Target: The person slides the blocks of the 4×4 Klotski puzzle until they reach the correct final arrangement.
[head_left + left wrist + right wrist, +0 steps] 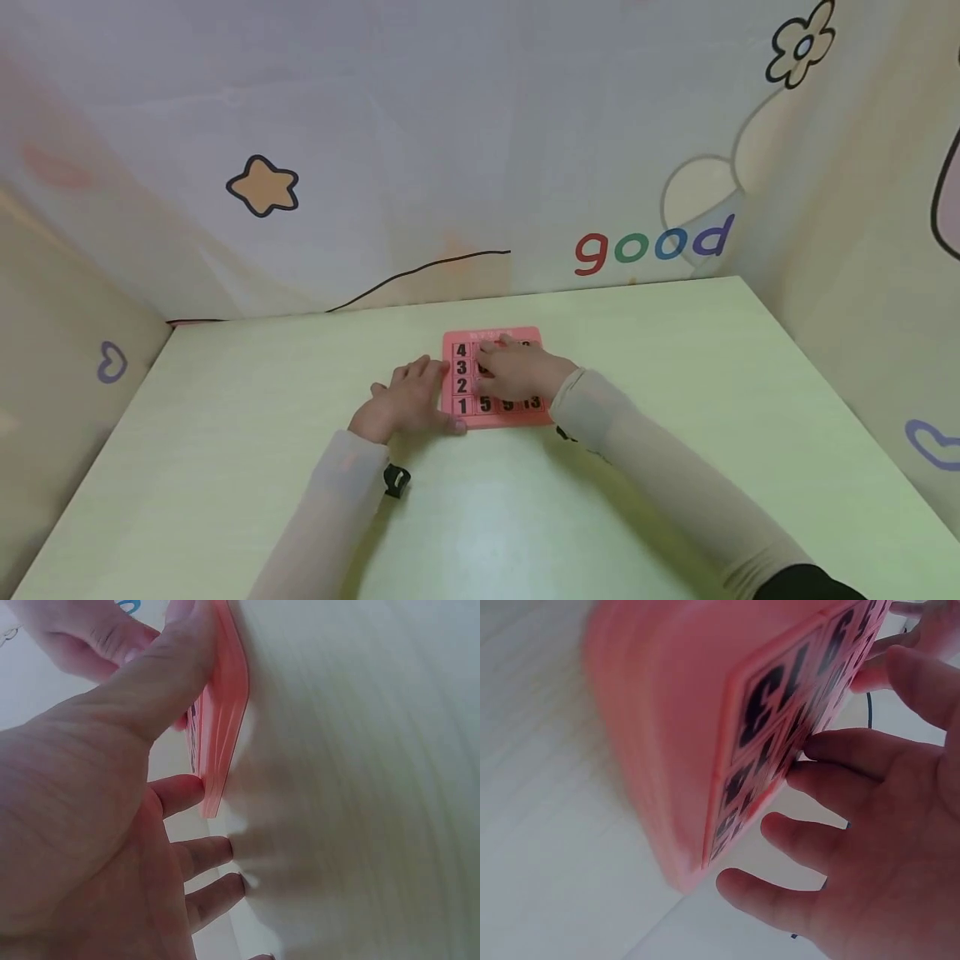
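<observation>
A pink number slide puzzle (498, 421) lies flat on the table, its black-numbered tiles set in a frame. With thumb and index finger, my left hand (405, 404) holds the puzzle's near left corner; the other fingers (217, 900) spread onto the tabletop beside it. Over the tiles reaches my right hand (521, 371), covering several in the middle and upper rows. Its index finger (855, 754) touches the tile face, while the lower fingers extend loosely in the right wrist view.
The pale table (225, 500) stretches around the puzzle on all sides. Behind it hangs a printed cloth backdrop (420, 150) with a star and the word "good"; similar cloth closes off both sides.
</observation>
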Demonstrator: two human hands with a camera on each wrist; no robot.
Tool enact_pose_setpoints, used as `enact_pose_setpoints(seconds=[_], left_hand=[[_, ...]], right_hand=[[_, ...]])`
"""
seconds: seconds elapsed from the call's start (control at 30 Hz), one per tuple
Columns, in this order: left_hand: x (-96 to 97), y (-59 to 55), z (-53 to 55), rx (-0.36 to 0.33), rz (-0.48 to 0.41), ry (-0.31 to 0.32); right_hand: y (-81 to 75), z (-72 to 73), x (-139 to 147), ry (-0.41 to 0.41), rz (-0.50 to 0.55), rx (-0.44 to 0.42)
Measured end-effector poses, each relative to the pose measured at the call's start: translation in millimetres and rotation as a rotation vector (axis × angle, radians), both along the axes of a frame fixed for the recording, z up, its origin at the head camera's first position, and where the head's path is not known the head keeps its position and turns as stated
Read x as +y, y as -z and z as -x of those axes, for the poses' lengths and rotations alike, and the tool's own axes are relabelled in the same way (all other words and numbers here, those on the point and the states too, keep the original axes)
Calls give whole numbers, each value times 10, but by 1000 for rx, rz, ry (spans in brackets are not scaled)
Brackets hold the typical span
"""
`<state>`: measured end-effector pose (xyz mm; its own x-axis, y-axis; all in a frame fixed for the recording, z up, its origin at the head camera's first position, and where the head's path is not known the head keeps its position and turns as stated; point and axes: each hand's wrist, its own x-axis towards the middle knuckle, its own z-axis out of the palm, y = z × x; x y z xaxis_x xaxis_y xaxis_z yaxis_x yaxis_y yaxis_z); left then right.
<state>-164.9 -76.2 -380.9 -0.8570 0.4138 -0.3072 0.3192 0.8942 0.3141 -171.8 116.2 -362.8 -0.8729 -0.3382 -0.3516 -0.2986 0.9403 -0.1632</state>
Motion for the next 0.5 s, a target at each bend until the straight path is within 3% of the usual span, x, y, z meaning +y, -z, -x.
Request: enact_pose_setpoints(seconds=[0.33,0.5], left_hand=[[18,-6,-20,12,-19,0],[25,-8,-30,5,-20,-12]], right_hand=[[41,-60,353,78,-5,22],[21,-70,285,39,-14,57]])
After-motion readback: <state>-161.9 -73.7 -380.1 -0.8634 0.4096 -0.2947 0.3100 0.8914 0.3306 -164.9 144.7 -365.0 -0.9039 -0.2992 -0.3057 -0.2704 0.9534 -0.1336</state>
